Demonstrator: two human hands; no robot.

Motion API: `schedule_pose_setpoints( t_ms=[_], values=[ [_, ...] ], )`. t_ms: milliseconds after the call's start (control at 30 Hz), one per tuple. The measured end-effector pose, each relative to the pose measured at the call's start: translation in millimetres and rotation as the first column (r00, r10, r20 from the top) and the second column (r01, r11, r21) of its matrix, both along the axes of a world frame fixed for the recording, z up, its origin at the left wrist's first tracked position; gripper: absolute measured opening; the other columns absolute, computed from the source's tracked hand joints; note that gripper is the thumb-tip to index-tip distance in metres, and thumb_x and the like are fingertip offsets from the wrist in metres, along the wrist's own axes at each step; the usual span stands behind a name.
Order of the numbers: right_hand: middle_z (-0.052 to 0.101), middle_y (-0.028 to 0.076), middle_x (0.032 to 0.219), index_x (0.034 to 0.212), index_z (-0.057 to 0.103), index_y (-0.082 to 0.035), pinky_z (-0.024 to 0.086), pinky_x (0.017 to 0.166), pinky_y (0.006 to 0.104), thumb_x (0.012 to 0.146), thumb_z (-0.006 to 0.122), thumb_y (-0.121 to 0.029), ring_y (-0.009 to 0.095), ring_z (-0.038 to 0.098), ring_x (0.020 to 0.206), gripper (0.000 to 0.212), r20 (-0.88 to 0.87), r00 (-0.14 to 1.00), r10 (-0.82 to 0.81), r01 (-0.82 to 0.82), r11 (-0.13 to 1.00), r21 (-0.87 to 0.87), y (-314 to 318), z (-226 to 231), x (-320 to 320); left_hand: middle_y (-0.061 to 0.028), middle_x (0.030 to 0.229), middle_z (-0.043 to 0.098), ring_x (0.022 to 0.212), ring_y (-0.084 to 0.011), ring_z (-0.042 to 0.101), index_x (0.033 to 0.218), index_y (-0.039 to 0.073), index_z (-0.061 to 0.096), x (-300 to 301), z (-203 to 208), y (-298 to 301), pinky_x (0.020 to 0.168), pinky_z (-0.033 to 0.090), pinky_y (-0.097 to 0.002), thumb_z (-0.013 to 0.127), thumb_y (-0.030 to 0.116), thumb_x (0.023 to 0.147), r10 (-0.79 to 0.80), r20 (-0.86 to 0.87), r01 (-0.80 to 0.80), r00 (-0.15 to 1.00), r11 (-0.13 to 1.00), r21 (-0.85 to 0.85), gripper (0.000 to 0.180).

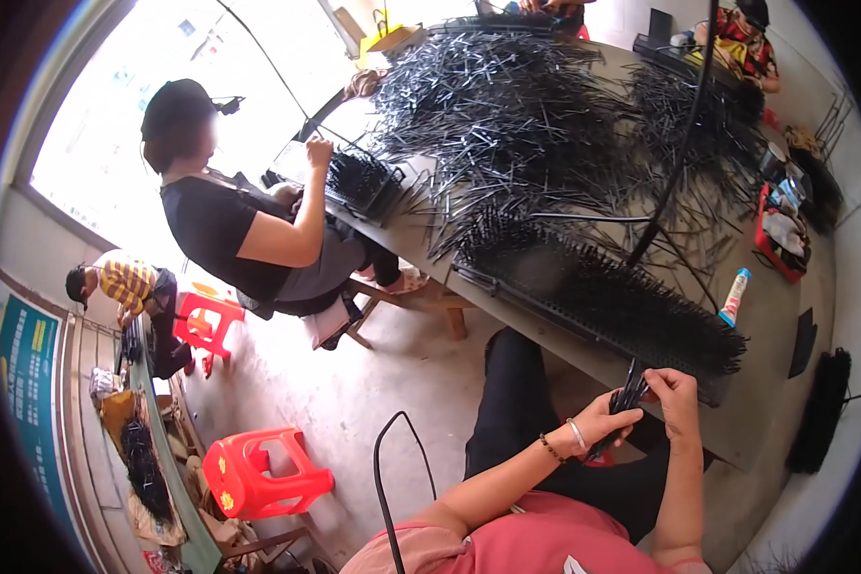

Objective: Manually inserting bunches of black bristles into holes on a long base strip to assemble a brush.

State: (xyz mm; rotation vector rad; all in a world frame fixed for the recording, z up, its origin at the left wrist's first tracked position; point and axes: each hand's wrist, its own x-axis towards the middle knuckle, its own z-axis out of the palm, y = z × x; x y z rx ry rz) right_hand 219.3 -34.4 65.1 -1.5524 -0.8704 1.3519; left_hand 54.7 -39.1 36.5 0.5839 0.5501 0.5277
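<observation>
My left hand (605, 424) is wrapped round a bundle of thin black strips (628, 394), held over my lap by the table's near edge. Beside it, my right hand (676, 400) is closed, its fingertips pinching at the upper part of the same bundle. Just beyond both hands lies a long black rack (593, 287) on the table, densely filled with upright black strips. How many strips the right fingertips hold is too small to make out.
A big pile of loose black strips (507, 105) covers the far part of the table (775, 383). A white-and-blue tube (734, 298) and a red tray (781, 234) lie to the right. Co-workers sit left and far. A red stool (258, 469) stands on the floor at left.
</observation>
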Motion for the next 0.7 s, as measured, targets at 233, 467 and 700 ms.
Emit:
schedule_pose_setpoints(
  t_ms=[233,467,700],
  values=[
    [0.061,0.001,0.069,0.084,0.067,0.002,0.041,0.056,0.0216,0.085,0.066,-0.015,0.006,0.051,0.061,0.017,0.312,0.950,-0.011,-0.029,0.992,0.124,15.0,-1.6,-16.5,-0.0020,0.066,0.054,0.054,-0.0087,0.053,0.108,0.005,0.047,-17.9,15.4,14.9,0.045,0.044,-0.0225,0.060,0.016,0.086,0.074,-0.189,-0.075,0.979,0.997,0.006,0.028],
    [0.064,0.004,0.075,0.091,0.064,0.002,0.048,0.061,0.0198,0.090,0.060,-0.014,0.007,0.059,0.064,0.016,0.093,0.958,-0.272,0.242,0.937,0.252,30.9,2.1,-13.0,-0.0035,0.082,0.055,0.063,-0.0088,0.053,0.111,0.003,0.050,-22.0,-13.4,18.0,0.048,0.045,-0.0207,0.057,0.015,0.092,0.117,-0.006,-0.117,0.993,0.990,-0.085,0.024],
    [0.067,0.007,0.082,0.098,0.064,0.003,0.051,0.062,0.0203,0.087,0.063,-0.004,0.009,0.062,0.069,0.013,0.368,0.794,-0.484,0.090,0.692,0.716,43.6,-5.8,8.0,-0.0028,0.081,0.054,0.063,-0.0099,0.051,0.112,0.002,0.051,-4.3,-16.1,8.0,0.049,0.043,-0.0231,0.056,0.017,0.093,0.111,-0.060,-0.119,0.992,0.981,-0.151,0.025]
  ],
)
